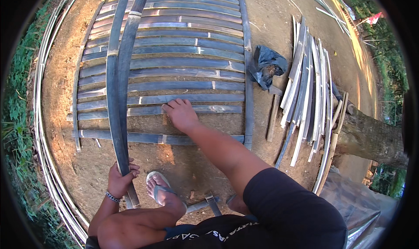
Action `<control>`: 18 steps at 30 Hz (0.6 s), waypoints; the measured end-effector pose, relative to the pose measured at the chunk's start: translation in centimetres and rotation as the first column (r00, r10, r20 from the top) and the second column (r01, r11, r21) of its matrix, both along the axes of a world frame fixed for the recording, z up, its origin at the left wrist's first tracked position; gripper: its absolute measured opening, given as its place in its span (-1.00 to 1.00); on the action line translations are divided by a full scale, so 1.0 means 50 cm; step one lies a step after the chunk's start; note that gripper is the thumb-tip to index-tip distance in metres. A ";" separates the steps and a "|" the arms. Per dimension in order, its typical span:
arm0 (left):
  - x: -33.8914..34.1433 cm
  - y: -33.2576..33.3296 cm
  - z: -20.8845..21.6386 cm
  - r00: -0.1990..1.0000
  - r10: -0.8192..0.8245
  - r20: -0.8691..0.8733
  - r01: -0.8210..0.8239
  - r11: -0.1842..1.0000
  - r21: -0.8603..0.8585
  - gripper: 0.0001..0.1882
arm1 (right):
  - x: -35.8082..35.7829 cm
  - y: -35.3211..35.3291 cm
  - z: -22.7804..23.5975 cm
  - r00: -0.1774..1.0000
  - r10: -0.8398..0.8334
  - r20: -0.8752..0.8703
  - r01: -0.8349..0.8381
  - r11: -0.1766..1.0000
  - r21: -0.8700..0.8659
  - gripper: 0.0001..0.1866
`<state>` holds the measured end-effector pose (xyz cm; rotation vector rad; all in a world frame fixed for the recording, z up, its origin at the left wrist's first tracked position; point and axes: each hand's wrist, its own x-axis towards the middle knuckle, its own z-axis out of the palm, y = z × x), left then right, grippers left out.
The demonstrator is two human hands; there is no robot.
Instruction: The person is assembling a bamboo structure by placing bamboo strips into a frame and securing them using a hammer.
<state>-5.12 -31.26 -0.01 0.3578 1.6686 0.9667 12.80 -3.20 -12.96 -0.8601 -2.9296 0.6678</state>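
Note:
My left hand [120, 179], a bracelet on its wrist, is closed around the lower part of long dark bamboo strips [117, 81]. They stand up steeply across the view, two of them showing, and pass in front of a frame of bamboo slats [187, 50] lying on the ground. My right hand [182, 116] reaches forward to the near part of that frame. Its fingers curl over a dark bamboo slat [214, 109], and the thumb side is partly hidden. Closer to me, one separate slat [144, 137] lies across the frame's two side strips with a wider gap behind it.
A black plastic bag [267, 65] and a wooden-handled tool [273, 118] lie right of the frame. Beyond them is a pile of split bamboo [307, 87] beside a log [371, 133]. Long pale strips [40, 105] curve along the left. Short pieces [203, 204] lie between my sandalled feet.

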 end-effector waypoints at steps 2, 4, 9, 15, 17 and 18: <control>-0.002 -0.004 -0.006 1.000 0.008 0.027 -0.008 1.000 0.012 -0.47 | 0.016 0.013 0.007 1.000 0.009 0.026 -0.009 1.000 0.001 -0.55; -0.001 -0.001 -0.006 1.000 0.003 0.023 -0.003 1.000 0.008 -0.48 | 0.031 0.023 0.012 0.999 -0.007 0.044 0.007 1.000 0.002 -0.57; 0.003 0.005 -0.009 1.000 0.002 0.004 -0.002 1.000 0.012 -0.47 | 0.082 0.035 0.010 0.999 -0.037 0.003 0.036 0.997 0.066 -0.59; 0.006 0.009 -0.008 1.000 -0.003 -0.008 0.003 1.000 0.011 -0.48 | 0.084 0.022 0.023 0.987 -0.162 0.019 0.160 0.984 0.073 -0.54; 0.003 0.000 -0.013 1.000 -0.003 -0.002 0.003 1.000 0.019 -0.48 | 0.065 -0.008 0.041 0.970 -0.243 -0.026 0.243 0.970 -0.011 -0.52; 0.005 0.008 -0.007 1.000 -0.026 -0.016 0.027 0.999 0.037 -0.51 | 0.050 -0.020 0.064 0.955 -0.284 -0.086 0.277 0.957 -0.086 -0.50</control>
